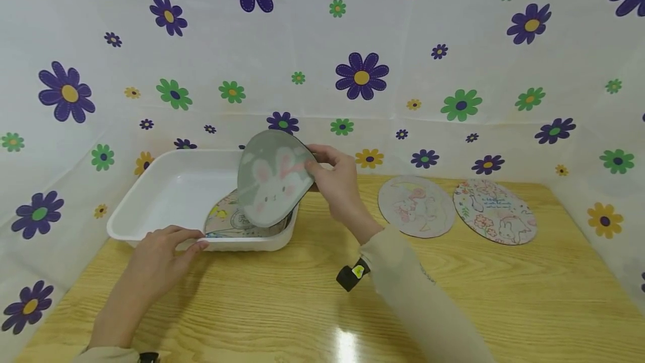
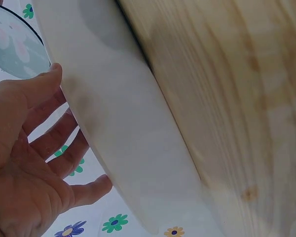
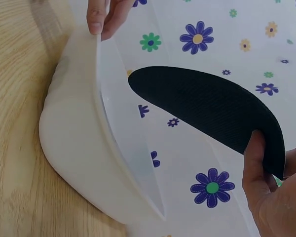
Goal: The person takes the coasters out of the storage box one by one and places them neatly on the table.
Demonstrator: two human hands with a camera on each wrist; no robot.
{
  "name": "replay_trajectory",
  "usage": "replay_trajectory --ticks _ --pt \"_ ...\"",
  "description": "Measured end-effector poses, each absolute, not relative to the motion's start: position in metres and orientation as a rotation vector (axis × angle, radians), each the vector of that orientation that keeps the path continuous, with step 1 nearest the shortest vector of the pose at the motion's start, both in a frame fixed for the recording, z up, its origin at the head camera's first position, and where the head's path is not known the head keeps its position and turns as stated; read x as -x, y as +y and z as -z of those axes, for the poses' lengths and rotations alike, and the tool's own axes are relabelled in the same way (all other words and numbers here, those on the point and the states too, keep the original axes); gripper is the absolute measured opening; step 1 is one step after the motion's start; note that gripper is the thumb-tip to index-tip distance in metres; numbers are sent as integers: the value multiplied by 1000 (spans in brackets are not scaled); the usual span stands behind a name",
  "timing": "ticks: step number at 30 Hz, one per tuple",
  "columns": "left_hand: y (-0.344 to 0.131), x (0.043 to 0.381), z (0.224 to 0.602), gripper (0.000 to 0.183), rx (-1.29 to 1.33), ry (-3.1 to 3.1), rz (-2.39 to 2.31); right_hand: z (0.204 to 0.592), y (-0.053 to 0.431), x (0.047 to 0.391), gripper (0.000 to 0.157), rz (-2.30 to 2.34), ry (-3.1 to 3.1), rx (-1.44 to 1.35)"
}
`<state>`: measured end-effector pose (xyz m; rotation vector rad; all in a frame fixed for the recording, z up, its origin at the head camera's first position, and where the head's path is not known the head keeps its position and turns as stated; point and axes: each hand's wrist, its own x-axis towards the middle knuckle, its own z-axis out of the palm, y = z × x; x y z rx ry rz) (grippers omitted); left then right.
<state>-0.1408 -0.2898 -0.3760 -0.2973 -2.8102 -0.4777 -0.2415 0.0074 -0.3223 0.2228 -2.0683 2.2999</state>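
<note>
My right hand (image 1: 339, 181) pinches the right edge of a round mouse pad (image 1: 272, 184) with a white rabbit on grey-green. It is tilted and bent above the right part of a white plastic tray (image 1: 151, 195). In the right wrist view, the pad's black underside (image 3: 207, 106) faces the camera. Beneath it, another printed mouse pad (image 1: 221, 220) lies in the tray, partly hidden. My left hand (image 1: 163, 259) holds the tray's near rim. In the left wrist view its fingertips (image 2: 55, 71) touch that rim, and some fingers pass behind it.
Two round printed mouse pads, one with a moon drawing (image 1: 415, 206) and one with flowers and blue writing (image 1: 495, 212), lie to the right on the wooden table (image 1: 282, 307). A flower-patterned cloth (image 1: 312, 38) hangs behind and at both sides.
</note>
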Motion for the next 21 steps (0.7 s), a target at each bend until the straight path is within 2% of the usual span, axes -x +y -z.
replay_trajectory --ticks 21 --pt "-294 146 375 28 270 -2871 481 326 48 238 25 -2311 -1985 -59"
